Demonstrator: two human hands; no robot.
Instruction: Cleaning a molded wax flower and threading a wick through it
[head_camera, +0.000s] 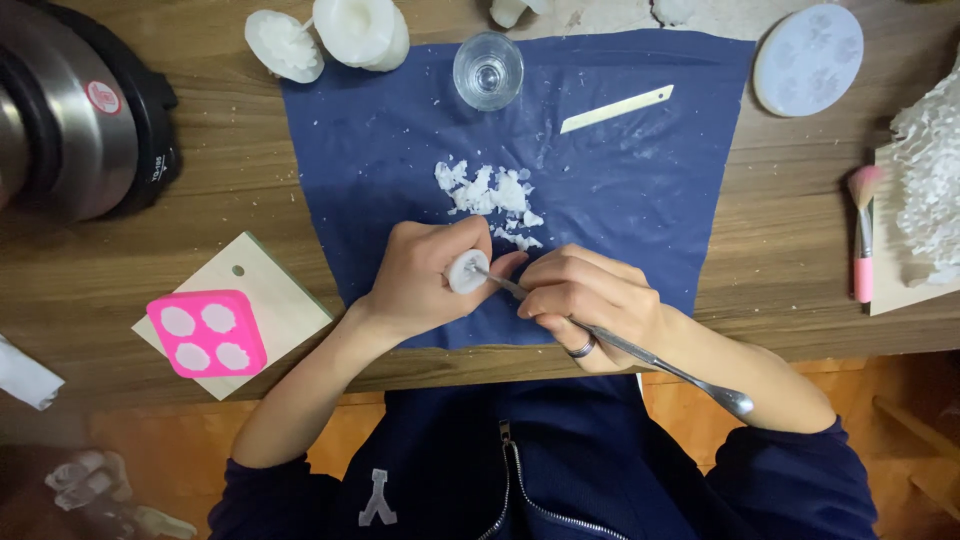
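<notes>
Pinched between my left hand's (420, 285) thumb and fingers is a small round white wax piece (466, 271), held just above the near edge of the blue cloth (640, 190). My right hand (585, 305) is closed around a slim metal tool (640, 352), its tip touching the wax piece and its spoon-shaped end sticking out past my wrist.

Around that, biggest first: the wooden table (200, 190) carries it all, and the blue cloth lies spread across its middle. At the far left sits a round steel and black pot (70, 110). A pale wooden board (270, 290) lies left of my left arm with a pink silicone mould (207, 333) on it — 4 white-filled cavities. At the far right is a heap of white frilly material (930, 170), and a round pale mould (808, 58) lies near the cloth's top right corner. 2 white wax shapes (330, 35) stand at the cloth's top left. A clear glass (488, 70) stands on the cloth, a pile of white wax crumbs (488, 192) lies just beyond my hands, a cream-coloured flat strip (615, 108) is right of the glass, and a pink brush (863, 235) lies off the cloth at the right.
</notes>
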